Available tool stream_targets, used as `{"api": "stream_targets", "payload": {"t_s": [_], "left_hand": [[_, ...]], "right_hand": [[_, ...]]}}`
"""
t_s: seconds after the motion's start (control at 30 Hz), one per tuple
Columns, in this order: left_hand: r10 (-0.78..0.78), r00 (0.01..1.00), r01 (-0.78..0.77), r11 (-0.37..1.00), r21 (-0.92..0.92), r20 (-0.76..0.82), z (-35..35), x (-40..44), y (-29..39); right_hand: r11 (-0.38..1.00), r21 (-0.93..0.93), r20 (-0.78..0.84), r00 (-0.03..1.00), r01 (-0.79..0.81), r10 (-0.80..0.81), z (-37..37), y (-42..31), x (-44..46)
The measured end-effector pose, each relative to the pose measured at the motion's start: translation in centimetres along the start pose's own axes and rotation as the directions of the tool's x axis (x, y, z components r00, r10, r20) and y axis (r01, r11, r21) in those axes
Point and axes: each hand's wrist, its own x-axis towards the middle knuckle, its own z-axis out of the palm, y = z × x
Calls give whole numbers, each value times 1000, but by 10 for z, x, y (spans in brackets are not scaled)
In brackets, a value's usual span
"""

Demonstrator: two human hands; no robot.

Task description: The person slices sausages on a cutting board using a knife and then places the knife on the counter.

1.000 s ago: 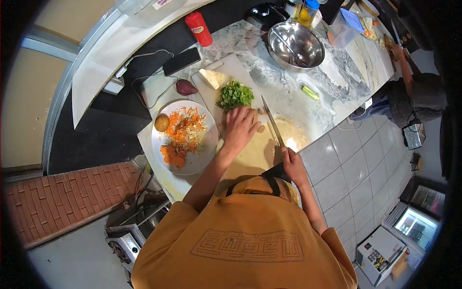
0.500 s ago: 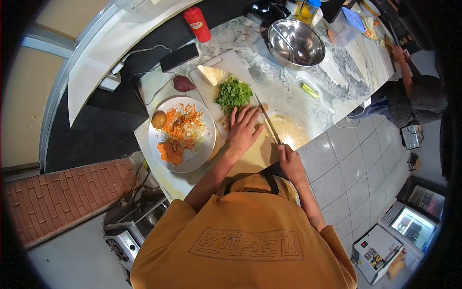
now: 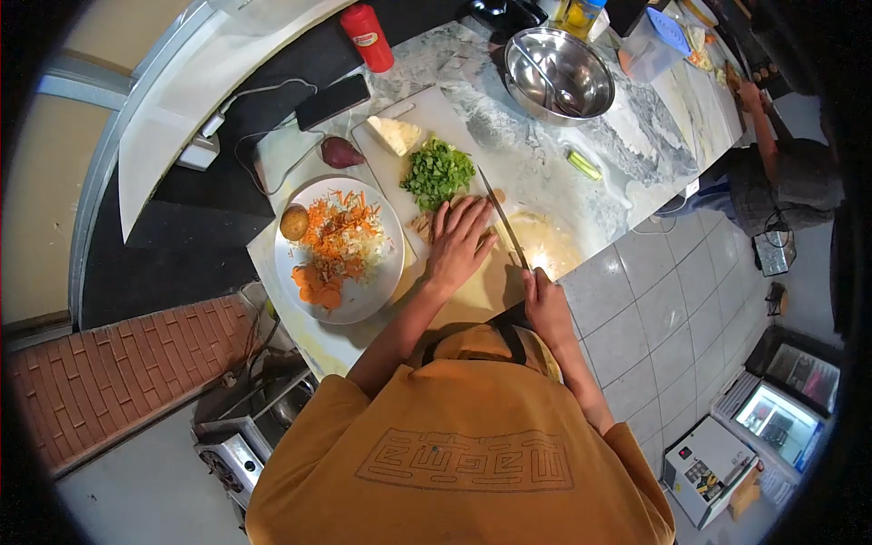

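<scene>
My left hand (image 3: 459, 243) lies on the cutting board (image 3: 434, 104) with fingers spread, over small brown pieces just below the chopped green leaves (image 3: 438, 173). What is under the palm is hidden. My right hand (image 3: 548, 304) is wrapped round the handle of a long knife (image 3: 504, 218), its blade pointing away from me beside the left fingers. A pale wedge (image 3: 395, 135) sits on the board past the leaves. To the left, a white plate (image 3: 368, 304) holds shredded orange and white vegetables (image 3: 343, 232), orange slices (image 3: 318, 289) and a round brown item (image 3: 294, 222).
A purple onion (image 3: 341, 153), a phone (image 3: 333, 101) and a red bottle (image 3: 367, 38) lie beyond the plate. Right of them are a steel bowl (image 3: 559, 74) with a spoon and a green piece (image 3: 584, 165). Another person's arm (image 3: 761, 123) is at far right.
My left hand has shifted left, and its fingers now cover the spot beside the leaves. The knife has moved slightly left with my right hand. The whole view has drifted a little.
</scene>
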Motion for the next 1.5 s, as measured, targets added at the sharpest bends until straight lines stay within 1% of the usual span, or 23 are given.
{"api": "stream_targets", "payload": {"t_s": [0.1, 0.13, 0.17, 0.33, 0.43, 0.5, 0.67, 0.83, 0.9, 1.0, 1.1, 1.17, 1.23, 1.3, 1.33, 1.4, 1.43, 1.5], "left_hand": [[3, 1000, -3, 1000, -4, 4, -2, 1, 1], [12, 1000, -12, 1000, -2, -19, -2, 1, 1], [21, 999, -21, 1000, 1, -42, -2, 1, 1], [11, 999, -11, 1000, 9, -39, 0, 1, 1], [7, 999, -7, 1000, 9, -41, 2, 0, -1], [5, 999, -5, 1000, 3, -48, 3, -1, -1], [1, 1000, -1, 1000, 31, -25, 4, -1, -2], [-3, 1000, 2, 1000, -13, -25, 1, 1, -1], [-7, 1000, 6, 1000, -20, -21, 3, 1, -2], [-3, 1000, 2, 1000, -15, -29, 4, 1, -3], [-14, 1000, 14, 1000, 2, -15, 2, 1, -2], [0, 999, 1, 1000, 12, -34, 2, 1, -2], [-9, 999, 8, 1000, -15, -32, 3, 1, -3], [-19, 999, 18, 999, -38, -32, 5, -1, -3], [-13, 999, 13, 1000, -18, -38, 6, -2, -4], [-8, 999, 8, 1000, 8, -50, 6, -1, -5], [-6, 999, 7, 1000, 19, -44, 5, -1, -4], [-14, 1000, 14, 999, 39, -15, 3, -1, -2]], "right_hand": [[1000, -17, -17, 1000, 22, -22, 1, 3, 2], [1000, -20, -15, 1000, 22, -22, 0, 2, 3], [999, -36, -8, 1000, 11, -11, -1, 1, 3], [995, -98, -2, 1000, -9, 9, -5, -2, 5], [989, -145, -6, 1000, 13, -14, -2, 0, 6], [978, -208, 11, 1000, 16, -15, -2, 0, 7], [980, -198, 38, 999, 12, -5, 1, 1, 10], [983, -183, 52, 998, -11, 21, -2, -2, 12], [987, -160, 85, 996, 4, 10, -2, 0, 13], [980, -196, 110, 992, -34, 56, 0, -1, 15], [981, -190, 129, 989, -46, 71, 0, -3, 16], [978, -205, 129, 989, -51, 78, 1, -3, 18], [975, -218, 125, 989, -51, 80, 3, -4, 18], [940, -331, 89, 989, -83, 119, 5, -9, 17], [940, -331, 88, 989, -80, 116, 6, -12, 16], [920, -371, 70, 984, -129, 166, 8, -18, 16], [921, -369, 75, 984, -124, 162, 8, -14, 17], [991, -111, 115, 990, -74, 87, 5, -3, 18]]}}
